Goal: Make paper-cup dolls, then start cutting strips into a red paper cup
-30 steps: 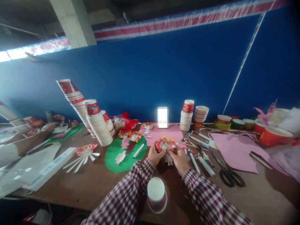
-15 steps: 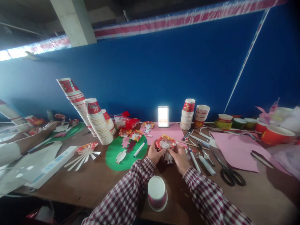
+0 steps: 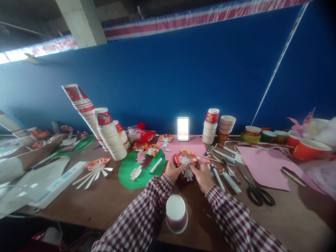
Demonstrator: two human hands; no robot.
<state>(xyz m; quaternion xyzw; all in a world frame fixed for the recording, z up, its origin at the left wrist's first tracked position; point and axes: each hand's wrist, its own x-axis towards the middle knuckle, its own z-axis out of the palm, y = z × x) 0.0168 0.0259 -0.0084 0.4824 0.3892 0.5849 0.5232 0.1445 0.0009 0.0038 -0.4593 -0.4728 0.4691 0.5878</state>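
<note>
Beyond an upturned red-and-white paper cup, left hand and right hand pinch a red-yellow-frilled white paper figure from both sides, likely to steady it

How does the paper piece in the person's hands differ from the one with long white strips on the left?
The held piece is gripped by the left hand and right hand; the strip piece lies on the table, touched by neither.
The held piece has a ruffled red-and-yellow rim around a pale middle; the strip piece has long white strips splaying from a red-patterned edge.
Both combine red with paler areas.
</note>
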